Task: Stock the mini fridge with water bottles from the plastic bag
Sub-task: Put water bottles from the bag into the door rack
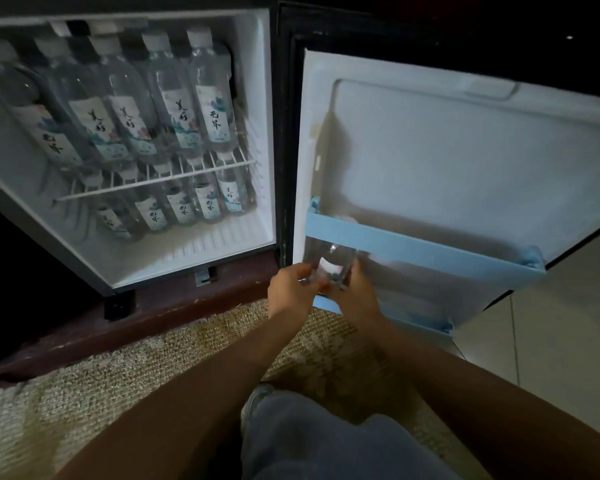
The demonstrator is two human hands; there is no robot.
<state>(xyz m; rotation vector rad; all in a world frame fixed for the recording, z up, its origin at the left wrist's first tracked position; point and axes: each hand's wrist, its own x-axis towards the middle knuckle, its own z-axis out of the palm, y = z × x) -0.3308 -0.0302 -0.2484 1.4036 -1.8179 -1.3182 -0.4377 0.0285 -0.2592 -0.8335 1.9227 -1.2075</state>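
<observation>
Bottle (333, 263), clear cylindrical plastic, between hands (291, 289) (355, 296)

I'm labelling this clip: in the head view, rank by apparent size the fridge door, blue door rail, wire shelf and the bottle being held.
Largest to smallest:
1. fridge door
2. blue door rail and wire shelf, too alike to rank
3. bottle, smallest, partly covered

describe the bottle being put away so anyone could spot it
On the open fridge door at right, under its blue rail near the hinge, the left hand and right hand hold a clear bottle. It is the only one at the door; the other bottles stand on the inner shelves.
</observation>
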